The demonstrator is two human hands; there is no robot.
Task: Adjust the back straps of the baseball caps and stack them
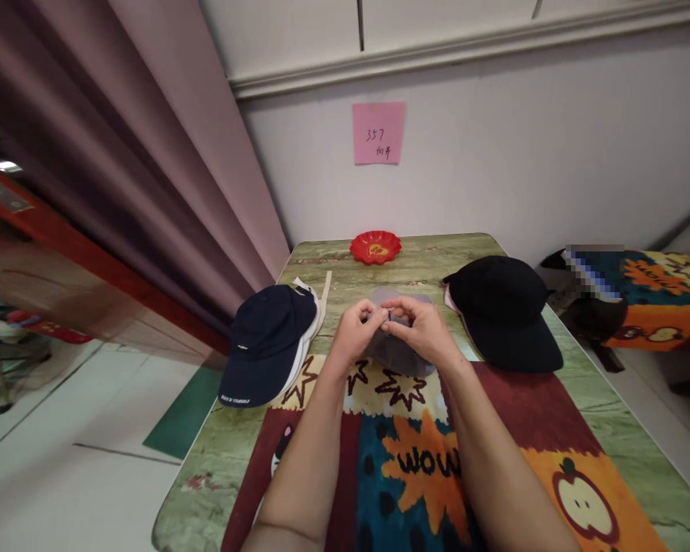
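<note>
A grey cap point(402, 356) lies at the middle of the table, partly hidden behind both hands. My left hand point(359, 328) pinches a small part at the cap's upper edge, apparently its strap. Close beside it, my right hand point(417, 322) has thumb and fingers closed on the same strap area, a small dark piece showing between the hands. To the left sits a navy cap point(270, 330) stacked over a white one, with a pale strap sticking up. On the right rests a black cap point(500, 310) with a light edge beneath it.
A red scalloped dish point(376, 248) stands at the table's back edge. A colourful patterned mat point(373, 460) covers the near middle of the green table point(201, 475). Behind is a wall with a pink note point(379, 133); a curtain point(207, 153) hangs at left.
</note>
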